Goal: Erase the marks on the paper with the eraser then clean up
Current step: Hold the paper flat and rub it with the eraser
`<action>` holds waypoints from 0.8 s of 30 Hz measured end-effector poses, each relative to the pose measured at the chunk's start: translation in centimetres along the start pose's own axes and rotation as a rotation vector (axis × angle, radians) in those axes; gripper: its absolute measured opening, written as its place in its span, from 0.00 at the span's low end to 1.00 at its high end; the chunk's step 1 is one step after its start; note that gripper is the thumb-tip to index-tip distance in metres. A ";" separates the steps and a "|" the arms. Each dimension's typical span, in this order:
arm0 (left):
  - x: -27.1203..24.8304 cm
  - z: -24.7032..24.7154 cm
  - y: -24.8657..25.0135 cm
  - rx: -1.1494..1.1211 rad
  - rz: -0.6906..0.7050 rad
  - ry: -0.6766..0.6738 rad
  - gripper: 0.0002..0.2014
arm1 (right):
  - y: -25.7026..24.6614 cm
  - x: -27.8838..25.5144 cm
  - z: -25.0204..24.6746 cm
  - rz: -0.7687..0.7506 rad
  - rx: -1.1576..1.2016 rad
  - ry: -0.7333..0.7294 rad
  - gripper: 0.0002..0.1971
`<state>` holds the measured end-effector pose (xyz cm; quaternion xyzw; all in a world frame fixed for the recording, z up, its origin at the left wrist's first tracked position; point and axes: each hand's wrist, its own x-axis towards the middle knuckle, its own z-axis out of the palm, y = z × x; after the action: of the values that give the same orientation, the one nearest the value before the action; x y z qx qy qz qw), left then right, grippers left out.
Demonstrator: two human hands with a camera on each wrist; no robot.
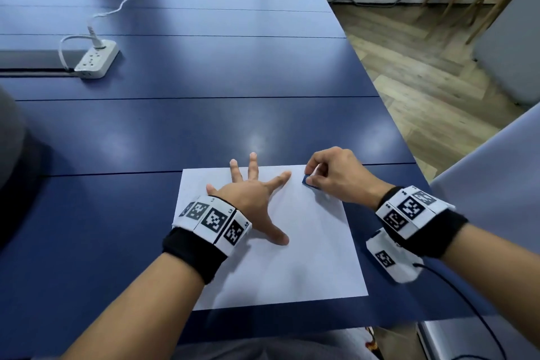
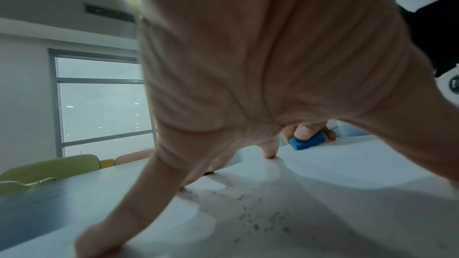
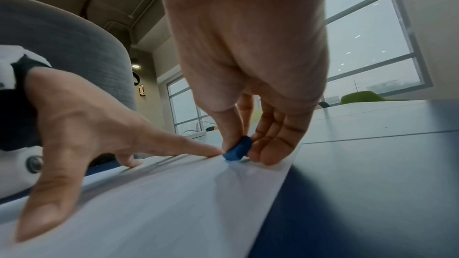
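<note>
So the left hand (image 1: 248, 198) is sitting closest to the head cam, fingers splayed out flat and apart, pressing down on the paper (image 1: 306, 257) and gripping nothing. Pretty sure it's doing that to keep the sheet from sliding or crumpling while the rubbing is going on, with the index tip reaching toward 2 o'clock, almost touching the eraser (image 1: 307, 180)

The right hand (image 1: 336, 175) is pinching that little blue eraser between thumb and fingers, clamped tight on it, and pushing its bottom edge onto the paper up at the sheet's 1 o'clock corner. Holding it low and tilted like that looks like it's giving more pressure on a small spot

The paper itself is lying on the blue table (image 1: 204, 125) right at the near edge. The left wrist cam is showing dark crumbs (image 2: 261, 217) scattered on the sheet under the palm, so I'm guessing the cleanup part isn't done yet. I can't make out any marks from here

Containers: none in view. A power strip (image 1: 96, 60) is sitting way off at 10 o'clock, well apart from everything
</note>
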<state>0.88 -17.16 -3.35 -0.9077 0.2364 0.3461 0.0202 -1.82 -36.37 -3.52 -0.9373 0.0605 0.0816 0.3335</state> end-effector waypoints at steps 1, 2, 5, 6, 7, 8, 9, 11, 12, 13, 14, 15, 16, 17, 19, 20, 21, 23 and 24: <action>-0.1 0.0 0.1 0.000 -0.003 0.003 0.64 | 0.1 0.2 0.0 -0.001 0.005 0.009 0.02; -0.1 0.0 0.2 0.000 -0.004 0.005 0.64 | 0.3 0.2 0.1 -0.002 0.011 0.017 0.02; -0.2 0.0 0.2 0.002 -0.004 0.007 0.64 | 0.3 -0.6 0.5 -0.037 0.016 -0.039 0.02; -0.2 0.0 0.2 0.001 -0.004 0.004 0.64 | 0.1 -0.9 0.6 -0.050 0.007 -0.083 0.01; -0.2 0.0 0.2 0.002 -0.005 0.000 0.64 | -0.1 -0.9 0.5 -0.063 -0.009 -0.118 0.02; -0.2 0.0 0.2 0.003 -0.007 -0.001 0.64 | -0.3 -0.7 0.3 -0.073 -0.030 -0.131 0.02; -0.2 0.0 0.2 0.006 -0.008 0.001 0.65 | -0.3 -0.2 0.0 -0.077 -0.046 -0.120 0.02; -0.1 0.0 0.2 0.008 -0.006 0.006 0.65 | -0.3 0.6 -0.3 -0.065 -0.038 -0.067 0.02; 0.0 0.1 0.2 0.008 -0.007 0.005 0.65 | -0.2 0.7 -0.2 -0.055 -0.014 -0.043 0.02; 0.0 0.1 0.2 0.011 -0.008 0.004 0.65 | -0.1 0.5 0.0 -0.049 0.007 -0.029 0.03; 0.0 0.0 0.2 0.014 -0.010 0.003 0.65 | 0.0 0.0 0.3 -0.054 0.014 -0.035 0.03; -0.1 0.0 0.2 0.015 -0.012 0.001 0.65 | 0.0 -0.7 0.6 -0.069 0.013 -0.061 0.03; -0.1 0.0 0.2 0.016 -0.012 0.000 0.64 | 0.0 -1.4 0.9 -0.087 0.008 -0.099 0.03; -0.2 -0.1 0.2 0.015 -0.012 0.001 0.64 | -0.2 -1.9 1.0 -0.109 -0.006 -0.136 0.03; -0.1 0.0 0.3 0.014 -0.010 0.003 0.64 | -0.3 -1.6 0.7 -0.136 -0.057 -0.154 0.03; 0.0 0.1 0.3 0.015 -0.007 0.005 0.65 | -0.3 -0.9 0.4 -0.136 -0.076 -0.129 0.03; 0.2 0.1 0.2 0.013 -0.005 0.008 0.65 | -0.2 -0.1 0.2 -0.128 -0.084 -0.099 0.03; 0.3 0.3 0.0 0.009 -0.003 0.008 0.65 | 0.0 1.1 -0.1 -0.114 -0.075 -0.052 0.02; 0.4 0.2 0.0 0.008 -0.004 0.008 0.65 | 0.1 1.2 -0.1 -0.117 -0.075 -0.050 0.02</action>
<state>1.00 -17.24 -3.77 -0.9094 0.2359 0.3417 0.0238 -0.62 -36.60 -3.76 -0.9487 -0.0059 0.0873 0.3038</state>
